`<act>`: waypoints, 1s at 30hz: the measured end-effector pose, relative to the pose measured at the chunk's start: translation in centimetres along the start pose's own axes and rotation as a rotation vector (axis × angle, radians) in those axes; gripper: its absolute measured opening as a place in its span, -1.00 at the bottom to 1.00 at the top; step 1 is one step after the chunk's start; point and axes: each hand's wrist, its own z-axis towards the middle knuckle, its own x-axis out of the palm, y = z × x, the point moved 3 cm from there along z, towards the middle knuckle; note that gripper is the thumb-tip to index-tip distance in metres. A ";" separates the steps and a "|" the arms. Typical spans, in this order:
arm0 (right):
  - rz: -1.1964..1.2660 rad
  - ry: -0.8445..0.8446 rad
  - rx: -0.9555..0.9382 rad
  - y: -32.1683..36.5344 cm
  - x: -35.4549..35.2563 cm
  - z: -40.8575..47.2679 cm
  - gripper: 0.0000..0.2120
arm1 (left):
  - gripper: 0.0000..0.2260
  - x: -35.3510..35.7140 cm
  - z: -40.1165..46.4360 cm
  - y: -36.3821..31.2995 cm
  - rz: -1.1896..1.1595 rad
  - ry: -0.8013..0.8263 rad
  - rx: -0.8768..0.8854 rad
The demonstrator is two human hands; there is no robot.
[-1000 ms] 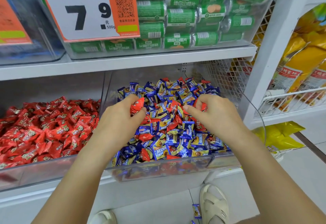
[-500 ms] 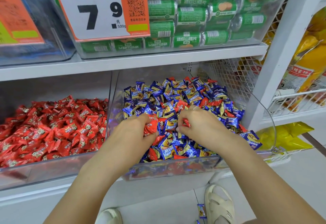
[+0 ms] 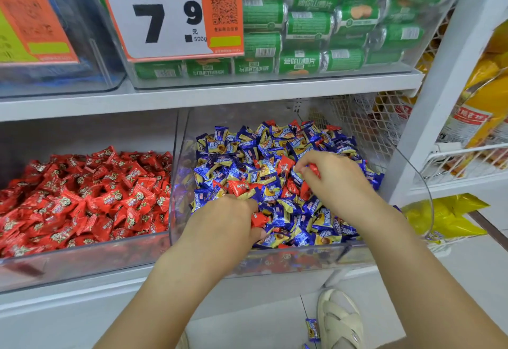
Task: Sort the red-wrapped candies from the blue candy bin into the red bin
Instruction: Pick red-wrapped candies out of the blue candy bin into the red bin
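**Both hands in the blue bin, reds half picked**

Left hand (image 3: 229, 221): my grip is curled into the pile at the near edge of the blue bin (image 3: 288, 255), and a red candy (image 3: 258, 219) shows at the fingertips, so I take it as held. Right hand (image 3: 330, 181): fingers pinch another red wrapper (image 3: 313, 170) further back, right of centre.

More reds lie loose among the blue candies (image 3: 275, 153); one sits just beyond the left grip (image 3: 238, 187), one just left of the right grip (image 3: 284, 164). The red bin (image 3: 82, 259) stands left of the left grip, past the clear wall.

Handling, my guess: featherweight, crinkly film over a firm core, slick. Pinch across the fat middle, or catch a crimped end; no crush risk.

Orientation: pillow packs, long axis running end-seal to end-seal. They lie every which way, no common heading. The one by the left grip runs roughly left-right.

One blue candy (image 3: 312, 329) lies on the floor by a sandal (image 3: 339, 318).
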 end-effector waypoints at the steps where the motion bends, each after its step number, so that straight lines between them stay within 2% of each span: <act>1: -0.053 0.032 -0.026 0.4 0.6 -0.1 -0.79 | -0.69 0.0 0.0 0.0 0.014 0.001 0.000; 4: -0.232 0.110 -0.036 0.7 2.3 -0.1 -0.81 | -0.72 -0.2 0.1 0.2 0.056 -0.029 0.003; 8: -0.220 0.180 -0.016 0.7 2.5 0.5 -0.73 | -0.75 -1.0 -0.1 0.9 -0.041 -0.116 -0.049; 12: -0.141 0.130 -0.001 0.8 1.9 0.6 -0.88 | -0.79 -3.6 -0.9 1.7 -0.243 -0.390 -0.042; 14: 0.034 0.067 0.063 0.7 0.4 0.7 -0.95 | -0.82 -5.2 -2.1 2.5 -0.343 -0.508 -0.024; 17: 0.650 0.022 0.104 2.1 -2.2 0.5 -0.93 | -0.89 -6.8 -4.1 5.1 -0.482 -0.566 -0.062; 19: 0.951 0.158 0.050 5.1 -3.0 -0.2 -0.93 | -0.92 -7.1 -4.9 7.5 -0.509 -0.548 -0.137; 21: 1.031 0.302 -0.052 8.9 -2.5 -0.7 -0.94 | -0.93 -6.7 -5.4 10.5 -0.532 -0.522 -0.236; 22: 1.041 0.329 -0.105 10.9 -2.1 -0.7 -0.93 | -0.93 -6.3 -5.6 12.0 -0.552 -0.512 -0.290; 24: 0.995 0.265 -0.229 14.8 -0.9 -0.4 -0.92 | -0.93 -5.1 -5.8 15.1 -0.595 -0.494 -0.395; 28: 0.633 0.051 -0.361 21.2 2.6 1.5 -0.98 | -0.85 -3.4 -5.9 20.3 -0.744 -0.478 -0.533; 30: 0.376 0.128 -0.433 23.2 4.4 2.4 -0.78 | -0.59 -3.1 -5.8 21.9 -0.896 -0.464 -0.561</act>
